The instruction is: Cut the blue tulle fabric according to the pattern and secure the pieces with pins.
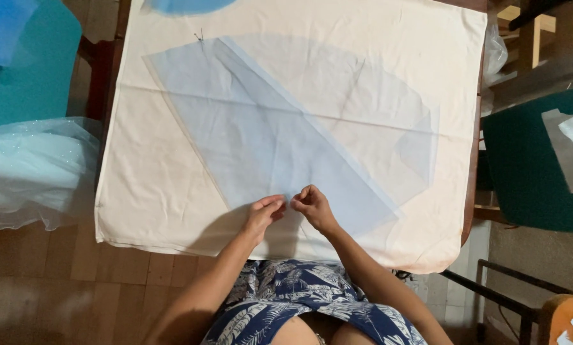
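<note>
Cream cloth (146,191) lies bare around both hands' grips, left (264,214) and right (312,206), pinching sheer fabric's (261,140) near edge.

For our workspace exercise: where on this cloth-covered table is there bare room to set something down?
Bare cream cloth lies left of the sheer blue fabric, and again along the far right edge beyond it. The near edge is crowded: left hand and right hand pinch the fabric there.
</note>
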